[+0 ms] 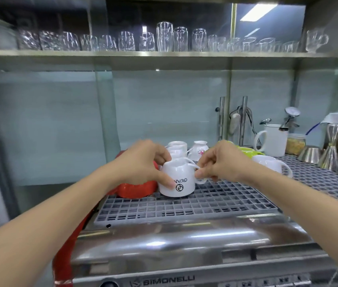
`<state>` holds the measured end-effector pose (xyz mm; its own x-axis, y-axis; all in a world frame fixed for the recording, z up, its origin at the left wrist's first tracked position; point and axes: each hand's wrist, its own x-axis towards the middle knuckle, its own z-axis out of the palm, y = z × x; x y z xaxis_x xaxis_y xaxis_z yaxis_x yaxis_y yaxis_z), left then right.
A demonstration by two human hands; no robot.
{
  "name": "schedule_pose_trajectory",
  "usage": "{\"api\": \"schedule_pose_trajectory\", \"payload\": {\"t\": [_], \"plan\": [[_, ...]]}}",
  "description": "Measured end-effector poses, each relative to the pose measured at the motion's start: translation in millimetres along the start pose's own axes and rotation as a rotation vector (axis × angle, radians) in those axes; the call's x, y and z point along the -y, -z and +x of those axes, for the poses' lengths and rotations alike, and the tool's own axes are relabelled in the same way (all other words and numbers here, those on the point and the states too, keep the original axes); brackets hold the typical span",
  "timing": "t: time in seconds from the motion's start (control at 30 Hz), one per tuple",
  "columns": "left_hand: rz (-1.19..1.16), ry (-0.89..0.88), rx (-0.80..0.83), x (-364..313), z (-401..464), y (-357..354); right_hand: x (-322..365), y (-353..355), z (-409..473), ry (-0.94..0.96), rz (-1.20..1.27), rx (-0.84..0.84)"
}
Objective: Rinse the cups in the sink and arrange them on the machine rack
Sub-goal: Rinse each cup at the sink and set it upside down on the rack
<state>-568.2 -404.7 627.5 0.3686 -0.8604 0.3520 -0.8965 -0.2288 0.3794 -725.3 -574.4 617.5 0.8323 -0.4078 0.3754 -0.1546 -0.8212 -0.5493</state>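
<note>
A white cup (177, 180) with a black logo stands upside down on the grey grid rack (184, 206) on top of the espresso machine (184, 245). My left hand (143, 162) grips its left side. My right hand (220, 162) pinches its handle on the right. Behind it stand more inverted white cups (177, 149), one with a flower print (199, 150). A green cup (247, 152) and another white cup (271, 163) sit to the right on the rack. A red cup (137, 189) lies left of the held cup.
Steel jiggers and bowls (329, 156), a white pitcher (273, 139) and a jar stand at the right rear of the rack. A steel shelf (164, 54) with several glasses runs overhead. A glass panel rises behind the rack.
</note>
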Motion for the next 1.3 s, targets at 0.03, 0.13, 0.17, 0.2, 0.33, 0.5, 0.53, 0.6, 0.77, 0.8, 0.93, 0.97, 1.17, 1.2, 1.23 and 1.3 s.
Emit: {"api": "schedule_pose_trajectory", "payload": {"t": [0.03, 0.13, 0.17, 0.2, 0.33, 0.5, 0.53, 0.6, 0.77, 0.8, 0.93, 0.97, 1.17, 1.2, 1.23, 1.3], "plan": [[0.016, 0.003, 0.005, 1, 0, -1, -1, -2, 1, 0.001, -0.004, 0.006], [0.044, 0.011, 0.004, -1, -3, -4, -4, -4, 2, 0.006, -0.029, 0.022], [0.041, 0.012, 0.0, -2, -3, -4, -5, -4, 2, 0.008, -0.028, 0.023], [0.039, 0.01, -0.003, -3, -4, -4, -6, -4, 3, 0.013, -0.021, 0.024], [0.049, 0.008, -0.005, -6, -7, -5, -8, -5, 5, 0.033, -0.006, 0.032], [0.092, 0.003, -0.018, -8, -9, -7, -12, -7, 7, 0.056, 0.017, 0.023], [0.095, 0.008, -0.022, -8, -10, -8, -13, -7, 7, 0.07, 0.009, 0.022], [0.11, 0.022, -0.036, -7, -11, -9, -15, -7, 7, 0.094, -0.01, 0.027], [0.144, 0.041, -0.081, -7, -17, -13, -18, -4, 6, 0.121, -0.077, -0.064], [0.148, 0.036, -0.102, -8, -19, -13, -16, -3, 6, 0.145, -0.08, -0.09], [0.148, 0.002, -0.235, -10, -30, -15, -2, -3, 2, 0.269, -0.116, -0.199], [0.156, 0.007, -0.275, -8, -33, -15, 3, -4, 0, 0.3, -0.125, -0.216], [0.365, 0.01, -0.387, 9, -69, 1, 46, -27, -12, 0.403, -0.24, -0.132], [0.4, 0.001, -0.4, 11, -75, 5, 53, -30, -13, 0.416, -0.262, -0.119], [0.436, -0.006, -0.421, 15, -87, 11, 65, -37, -15, 0.442, -0.277, -0.109], [0.509, -0.005, -0.454, 26, -113, 24, 90, -52, -18, 0.477, -0.32, -0.085]]}}
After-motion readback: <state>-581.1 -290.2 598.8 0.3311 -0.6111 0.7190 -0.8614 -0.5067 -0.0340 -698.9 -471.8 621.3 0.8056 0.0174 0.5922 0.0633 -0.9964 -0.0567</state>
